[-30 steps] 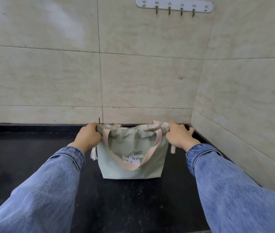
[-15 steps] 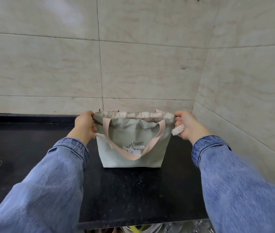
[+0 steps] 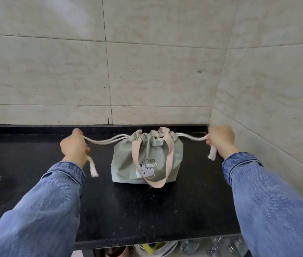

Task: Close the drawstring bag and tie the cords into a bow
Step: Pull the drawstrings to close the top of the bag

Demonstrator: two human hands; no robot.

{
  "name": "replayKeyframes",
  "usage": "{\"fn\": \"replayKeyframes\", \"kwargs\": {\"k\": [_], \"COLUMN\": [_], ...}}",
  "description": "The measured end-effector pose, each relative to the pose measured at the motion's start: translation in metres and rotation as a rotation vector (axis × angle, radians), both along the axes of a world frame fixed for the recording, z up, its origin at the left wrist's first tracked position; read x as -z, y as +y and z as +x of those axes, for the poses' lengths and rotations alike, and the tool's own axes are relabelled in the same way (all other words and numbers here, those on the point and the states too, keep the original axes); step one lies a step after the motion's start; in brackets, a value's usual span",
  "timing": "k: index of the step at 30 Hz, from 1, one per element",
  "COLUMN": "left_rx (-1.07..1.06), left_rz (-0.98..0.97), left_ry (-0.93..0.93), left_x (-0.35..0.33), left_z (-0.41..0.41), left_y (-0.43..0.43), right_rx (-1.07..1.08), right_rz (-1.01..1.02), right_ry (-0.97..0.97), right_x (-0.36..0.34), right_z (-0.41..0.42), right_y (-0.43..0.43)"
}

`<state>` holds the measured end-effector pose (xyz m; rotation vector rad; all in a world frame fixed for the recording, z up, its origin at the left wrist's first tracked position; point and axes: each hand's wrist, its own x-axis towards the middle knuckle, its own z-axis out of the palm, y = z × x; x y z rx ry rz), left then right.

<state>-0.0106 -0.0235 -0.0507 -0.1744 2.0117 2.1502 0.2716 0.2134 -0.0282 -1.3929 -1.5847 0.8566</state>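
Observation:
A sage-green drawstring bag (image 3: 124,164) with a pink handle and "SWEET DREAMS" print stands on the black counter (image 3: 147,210). Its mouth is gathered into tight folds. My left hand (image 3: 74,146) is closed on the left white cords (image 3: 106,140), stretched out to the left of the bag, with a tasselled end hanging below the fist. My right hand (image 3: 220,140) grips the right cords (image 3: 193,137), pulled out to the right, with a frayed end dangling under it. Both sleeves are blue denim.
Beige tiled walls meet in a corner behind and to the right of the bag; the right wall (image 3: 267,108) is close to my right hand. Below the counter's front edge, glassware (image 3: 221,246) and a bowl (image 3: 156,247) sit on a lower shelf.
Both hands have moved apart from the bag's top corners, drawing the cords out sideways. The bag's mouth went from wide open to cinched. The camera tilted down.

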Motion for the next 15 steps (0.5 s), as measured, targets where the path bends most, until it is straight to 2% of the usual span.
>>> {"fn": "replayKeyframes", "kwargs": {"k": [1, 2, 4, 6, 9, 11, 15], "left_rx": [0.068, 0.167, 0.321, 0.451, 0.706, 0.848, 0.887], "left_rz": [-0.11, -0.315, -0.582, -0.617, -0.59, -0.673, -0.861], "left_ry": [0.056, 0.135, 0.317, 0.432, 0.605, 0.725, 0.895], "left_x": [0.002, 0.007, 0.015, 0.011, -0.003, -0.011, -0.021], "left_z": [0.002, 0.0, 0.002, 0.013, 0.025, 0.034, 0.049], "left_y": [-0.002, -0.003, 0.001, 0.007, 0.023, 0.029, 0.027], "right_rx": [-0.099, -0.178, -0.278, -0.352, -0.552, -0.623, -0.566], "right_rz": [0.034, 0.037, 0.067, 0.138, 0.216, 0.277, 0.476], "right_ry": [-0.241, -0.461, -0.698, -0.724, -0.572, -0.539, -0.73], "right_x": [0.007, 0.011, 0.013, 0.01, 0.005, 0.001, -0.004], "right_z": [0.002, 0.002, 0.0, -0.01, -0.03, -0.038, -0.043], "right_y": [0.002, 0.001, -0.006, -0.015, -0.032, -0.039, -0.048]}}
